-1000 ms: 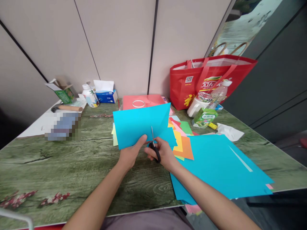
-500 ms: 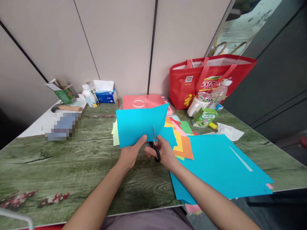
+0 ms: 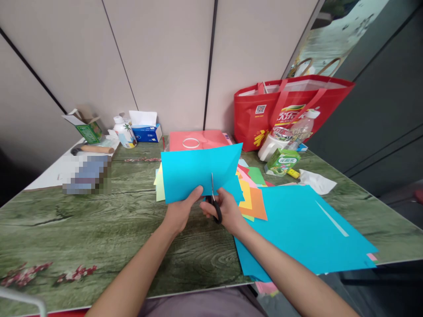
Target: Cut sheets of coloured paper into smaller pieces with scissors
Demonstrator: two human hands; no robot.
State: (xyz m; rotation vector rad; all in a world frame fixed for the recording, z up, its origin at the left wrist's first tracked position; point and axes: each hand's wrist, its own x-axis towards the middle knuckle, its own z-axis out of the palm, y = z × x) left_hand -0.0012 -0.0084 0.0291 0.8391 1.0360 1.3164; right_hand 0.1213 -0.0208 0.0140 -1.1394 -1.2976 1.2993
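Observation:
My left hand (image 3: 181, 211) pinches the lower edge of a blue sheet of paper (image 3: 188, 171), thumb in front and fingers hidden behind it. In my right hand (image 3: 228, 209) is a pair of scissors (image 3: 216, 209) with black handles, its blade pointing up against the sheet's lower edge. The paper's right part bends away from me. Behind and to the right of it lie overlapping coloured papers, with an orange sheet (image 3: 258, 203) on the near side. Large blue sheets (image 3: 297, 233) rest under my right forearm, a thin white strip (image 3: 332, 219) on top.
At the back stand a red bag (image 3: 247, 114), a white mug (image 3: 269, 147), a clear bottle (image 3: 302, 127), a green carton (image 3: 282, 162) and a tissue box (image 3: 147, 133). A hammer (image 3: 95, 149) lies at left behind a blurred-out object (image 3: 87, 175). A red folder (image 3: 211, 138) carries a ring (image 3: 191, 143).
The right part of the blue sheet has swung outward to the right, so its top corner reaches further. Both hands have hardly moved; the right has shifted very slightly right.

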